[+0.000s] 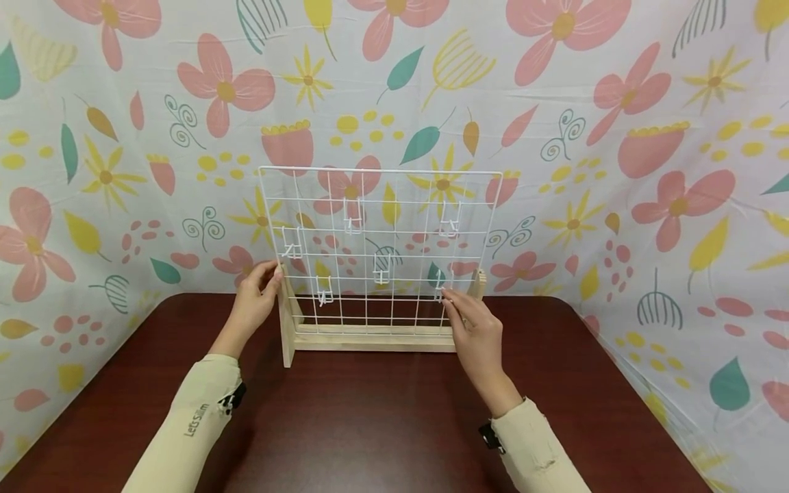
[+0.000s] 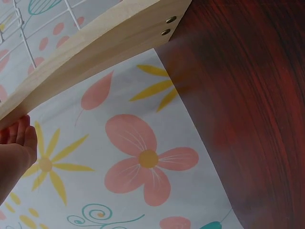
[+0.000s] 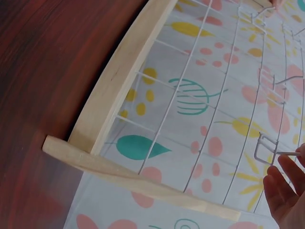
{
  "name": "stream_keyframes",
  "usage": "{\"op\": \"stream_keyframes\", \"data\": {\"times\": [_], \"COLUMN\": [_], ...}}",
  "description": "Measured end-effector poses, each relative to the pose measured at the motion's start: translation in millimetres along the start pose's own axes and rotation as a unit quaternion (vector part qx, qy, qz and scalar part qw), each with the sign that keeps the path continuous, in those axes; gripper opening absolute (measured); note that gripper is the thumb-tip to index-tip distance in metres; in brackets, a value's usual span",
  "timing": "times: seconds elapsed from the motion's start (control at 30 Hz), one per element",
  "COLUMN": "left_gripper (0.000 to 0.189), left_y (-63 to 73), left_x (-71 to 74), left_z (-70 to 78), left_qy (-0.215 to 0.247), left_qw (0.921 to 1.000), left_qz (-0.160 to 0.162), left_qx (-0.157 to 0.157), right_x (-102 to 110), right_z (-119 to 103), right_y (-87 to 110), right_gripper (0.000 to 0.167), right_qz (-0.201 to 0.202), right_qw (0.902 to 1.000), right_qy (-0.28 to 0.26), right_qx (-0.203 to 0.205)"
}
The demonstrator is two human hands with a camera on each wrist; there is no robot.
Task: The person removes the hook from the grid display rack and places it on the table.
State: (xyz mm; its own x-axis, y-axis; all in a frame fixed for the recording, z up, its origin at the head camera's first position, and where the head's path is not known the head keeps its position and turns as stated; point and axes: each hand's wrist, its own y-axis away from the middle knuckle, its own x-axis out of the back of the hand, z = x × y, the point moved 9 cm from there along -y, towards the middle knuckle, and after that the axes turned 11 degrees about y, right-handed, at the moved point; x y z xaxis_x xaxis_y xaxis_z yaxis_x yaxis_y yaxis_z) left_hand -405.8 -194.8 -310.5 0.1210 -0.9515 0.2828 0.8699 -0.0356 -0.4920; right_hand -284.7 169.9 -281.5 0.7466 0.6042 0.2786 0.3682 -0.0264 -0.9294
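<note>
White hook (image 3: 287, 153) — on upright wire grid (image 1: 393, 255)

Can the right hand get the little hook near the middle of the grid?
Probably yes. The middle hook hangs to the left of the right hand, with nothing in front of it. But that hand seems to pinch another hook, so it may need to let go first.
</note>
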Motion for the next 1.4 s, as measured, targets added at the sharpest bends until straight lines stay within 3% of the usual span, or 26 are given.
{"op": "stream_keyframes", "data": {"times": [0.63,0.83,1.03,1.17,1.4], "left_gripper": [0.036,0.037,0.036,0.036,0.037], "left_y": [0.7,-0.6,0.3,0.3,1.1], "left_x": [-1.3,-1.7,-1.4,-1.4,-0.6], "left_z": [-1.1,-1.3,-0.8,-1.6,-0.7], "left_qy": [0.01,0.018,0.019,0.021,0.025], "left_qw": [0.9999,0.9998,0.9998,0.9997,0.9996], "left_qz": [-0.007,-0.006,-0.004,-0.004,-0.003], "left_qx": [0.005,0.007,0.007,0.008,0.014], "right_x": [10.2,12.7,10.8,9.7,8.8], "right_z": [5.1,1.6,-1.6,-1.6,-4.7], "right_y": [13.5,20.0,29.3,33.8,38.1], "right_gripper": [0.033,0.037,0.019,0.032,0.031], "right_qz": [-0.056,-0.042,-0.051,-0.055,-0.059], "right_qw": [0.9976,0.9947,0.9888,0.9865,0.9813], "right_qy": [0.01,0.007,0.011,0.019,0.029], "right_qx": [0.039,0.093,0.139,0.153,0.181]}}
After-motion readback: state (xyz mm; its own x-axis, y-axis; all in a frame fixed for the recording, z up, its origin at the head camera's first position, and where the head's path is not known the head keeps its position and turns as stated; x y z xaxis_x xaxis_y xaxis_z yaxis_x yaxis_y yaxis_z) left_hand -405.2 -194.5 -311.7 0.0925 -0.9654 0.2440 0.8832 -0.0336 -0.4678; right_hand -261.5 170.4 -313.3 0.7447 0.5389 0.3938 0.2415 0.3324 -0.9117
